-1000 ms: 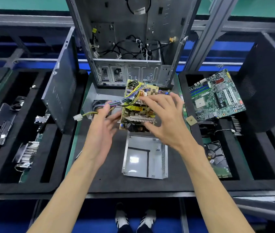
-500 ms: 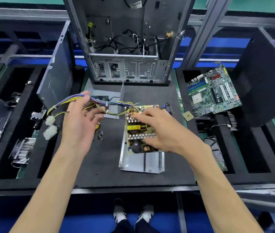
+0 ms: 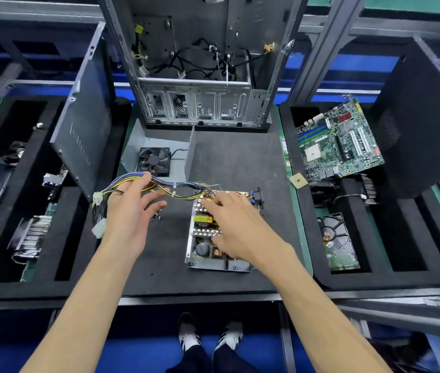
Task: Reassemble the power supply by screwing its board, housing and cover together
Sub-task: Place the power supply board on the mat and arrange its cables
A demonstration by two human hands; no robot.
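Note:
The power supply board [image 3: 202,230] lies inside its open grey metal housing [image 3: 213,266] on the black mat. My right hand [image 3: 237,222] is on top of the board, with fingers at its far end and thumb near the middle, gripping it. The board's cable bundle [image 3: 184,188] runs left to white connectors [image 3: 97,196]. Over the bundle lies my left hand [image 3: 130,211], palm down, fingers spread and straight. The cover [image 3: 157,142] with its black fan [image 3: 154,161] sits behind. A few small screws [image 3: 157,216] lie loose between my hands.
An open PC case [image 3: 200,103] stands at the back, its side panel [image 3: 84,130] leaning to the left. Foam trays on the right hold a motherboard [image 3: 340,141], a CPU [image 3: 298,181] and a hard drive [image 3: 340,243]. A heat sink [image 3: 31,232] lies in the left tray.
The board came down from mid-air into the housing. My left hand carried the cable bundle out to the left and its fingers have straightened over it.

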